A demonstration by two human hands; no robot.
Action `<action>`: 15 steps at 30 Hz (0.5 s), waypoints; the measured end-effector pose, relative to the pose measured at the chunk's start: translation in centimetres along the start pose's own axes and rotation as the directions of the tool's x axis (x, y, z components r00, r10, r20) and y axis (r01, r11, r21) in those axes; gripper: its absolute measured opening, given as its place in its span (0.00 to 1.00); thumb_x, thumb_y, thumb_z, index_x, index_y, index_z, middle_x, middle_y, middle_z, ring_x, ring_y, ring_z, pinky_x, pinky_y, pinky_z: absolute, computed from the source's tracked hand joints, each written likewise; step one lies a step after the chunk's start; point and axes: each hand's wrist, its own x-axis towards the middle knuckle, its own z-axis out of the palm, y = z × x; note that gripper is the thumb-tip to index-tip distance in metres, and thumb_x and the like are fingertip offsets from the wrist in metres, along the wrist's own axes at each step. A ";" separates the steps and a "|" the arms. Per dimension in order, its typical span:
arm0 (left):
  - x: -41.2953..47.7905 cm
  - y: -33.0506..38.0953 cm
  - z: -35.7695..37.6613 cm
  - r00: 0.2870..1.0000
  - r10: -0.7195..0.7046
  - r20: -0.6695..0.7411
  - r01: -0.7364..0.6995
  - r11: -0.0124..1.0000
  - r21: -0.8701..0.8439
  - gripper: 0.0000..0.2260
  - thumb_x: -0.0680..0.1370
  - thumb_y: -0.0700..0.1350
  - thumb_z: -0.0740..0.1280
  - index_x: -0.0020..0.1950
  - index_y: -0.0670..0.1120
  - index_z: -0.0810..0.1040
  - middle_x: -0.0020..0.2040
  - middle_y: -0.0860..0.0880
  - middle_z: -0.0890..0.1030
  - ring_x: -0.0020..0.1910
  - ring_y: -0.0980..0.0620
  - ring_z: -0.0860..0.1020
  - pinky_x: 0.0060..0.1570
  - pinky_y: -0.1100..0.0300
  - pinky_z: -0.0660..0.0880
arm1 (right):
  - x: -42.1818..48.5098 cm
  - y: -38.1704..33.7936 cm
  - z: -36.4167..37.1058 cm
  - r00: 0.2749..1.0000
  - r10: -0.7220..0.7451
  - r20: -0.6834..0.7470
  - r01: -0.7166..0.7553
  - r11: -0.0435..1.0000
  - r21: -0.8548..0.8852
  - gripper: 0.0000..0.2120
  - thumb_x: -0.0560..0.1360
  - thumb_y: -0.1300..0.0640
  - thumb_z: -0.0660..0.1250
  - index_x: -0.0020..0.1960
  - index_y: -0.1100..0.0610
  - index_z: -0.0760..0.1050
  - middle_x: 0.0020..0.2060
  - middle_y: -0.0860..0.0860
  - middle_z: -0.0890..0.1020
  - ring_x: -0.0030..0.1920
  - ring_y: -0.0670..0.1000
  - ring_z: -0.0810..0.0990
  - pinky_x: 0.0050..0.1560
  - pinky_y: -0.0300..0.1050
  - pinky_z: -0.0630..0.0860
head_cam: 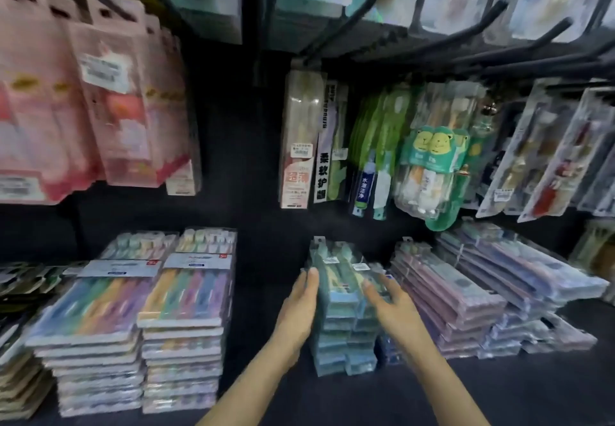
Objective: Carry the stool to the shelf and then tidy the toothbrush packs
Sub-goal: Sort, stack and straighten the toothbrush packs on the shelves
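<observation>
Head view: my left fingers lie straight and together against the left side of the stack, my right fingers straight, slightly spread, on its right edge — nothing gripped. It sits on the shelf between left hand and right hand, long axis running away from me, both equally near — squaring it should need an inward squeeze.

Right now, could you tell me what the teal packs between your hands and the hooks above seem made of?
Teal packs: likely clear glossy plastic blisters, since brushes show through and highlights glint. Hooks: probably dark-coated metal rod, thin and matte; blur leaves it open.
</observation>
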 end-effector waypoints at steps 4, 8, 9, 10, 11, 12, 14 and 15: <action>1.7 -0.9 1.3 0.989 -0.116 0.087 0.128 0.980 -0.150 0.28 0.74 0.69 0.56 0.72 0.60 0.64 0.68 0.56 0.72 0.55 0.61 0.74 0.44 0.69 0.72 | 0.7 0.0 -0.4 0.989 0.018 0.145 -0.023 0.999 0.027 0.30 0.79 0.43 0.59 0.77 0.49 0.56 0.74 0.46 0.63 0.73 0.51 0.64 0.68 0.47 0.63; 2.7 -3.0 1.7 0.990 -0.131 0.047 0.138 0.968 -0.209 0.39 0.63 0.75 0.64 0.71 0.62 0.65 0.67 0.55 0.74 0.64 0.52 0.73 0.65 0.49 0.69 | 1.1 0.2 -0.7 0.962 0.044 0.268 -0.059 0.997 0.047 0.27 0.80 0.44 0.57 0.76 0.49 0.57 0.66 0.42 0.67 0.73 0.50 0.63 0.66 0.45 0.63; 2.7 -3.2 1.8 0.991 -0.129 0.044 0.135 0.967 -0.215 0.37 0.65 0.73 0.64 0.72 0.62 0.63 0.68 0.55 0.73 0.65 0.52 0.73 0.66 0.48 0.69 | 1.2 0.3 -0.8 0.959 0.055 0.279 -0.072 0.996 0.051 0.26 0.81 0.45 0.57 0.76 0.50 0.57 0.69 0.43 0.66 0.73 0.50 0.63 0.68 0.46 0.62; 2.5 -2.9 2.0 0.992 -0.122 0.045 0.129 0.964 -0.232 0.34 0.68 0.71 0.63 0.72 0.62 0.63 0.67 0.54 0.73 0.64 0.51 0.74 0.65 0.47 0.70 | 1.3 0.3 -1.0 0.955 0.064 0.289 -0.083 0.995 0.055 0.26 0.81 0.45 0.56 0.76 0.51 0.57 0.72 0.46 0.65 0.72 0.51 0.64 0.69 0.48 0.63; 2.3 -2.8 2.1 0.991 -0.127 0.049 0.136 0.958 -0.251 0.33 0.69 0.70 0.64 0.71 0.62 0.63 0.67 0.53 0.74 0.63 0.51 0.75 0.64 0.47 0.71 | 1.4 0.4 -1.2 0.949 0.077 0.307 -0.098 0.994 0.055 0.26 0.81 0.44 0.56 0.76 0.52 0.57 0.73 0.48 0.65 0.72 0.51 0.65 0.68 0.50 0.65; 2.3 -2.6 2.2 0.990 -0.131 0.042 0.138 0.954 -0.268 0.34 0.67 0.71 0.65 0.71 0.62 0.64 0.66 0.52 0.75 0.62 0.50 0.76 0.63 0.47 0.72 | 1.5 0.5 -1.5 0.939 0.095 0.331 -0.117 0.992 0.047 0.27 0.81 0.43 0.55 0.76 0.52 0.58 0.73 0.49 0.66 0.70 0.52 0.67 0.67 0.52 0.68; 2.2 -2.6 2.4 0.990 -0.139 0.013 0.138 0.954 -0.268 0.40 0.62 0.73 0.67 0.71 0.60 0.65 0.67 0.52 0.74 0.62 0.49 0.76 0.63 0.47 0.72 | 1.5 0.8 -2.0 0.908 0.151 0.392 -0.165 0.986 0.003 0.29 0.79 0.38 0.53 0.76 0.51 0.58 0.72 0.49 0.67 0.69 0.54 0.68 0.66 0.53 0.70; 2.0 -2.5 2.4 0.989 -0.151 0.005 0.146 0.948 -0.282 0.42 0.62 0.73 0.67 0.72 0.59 0.65 0.67 0.51 0.75 0.61 0.49 0.76 0.62 0.48 0.73 | 1.5 0.9 -2.1 0.891 0.178 0.418 -0.187 0.982 -0.020 0.30 0.78 0.36 0.52 0.76 0.50 0.57 0.73 0.50 0.66 0.70 0.55 0.67 0.67 0.54 0.69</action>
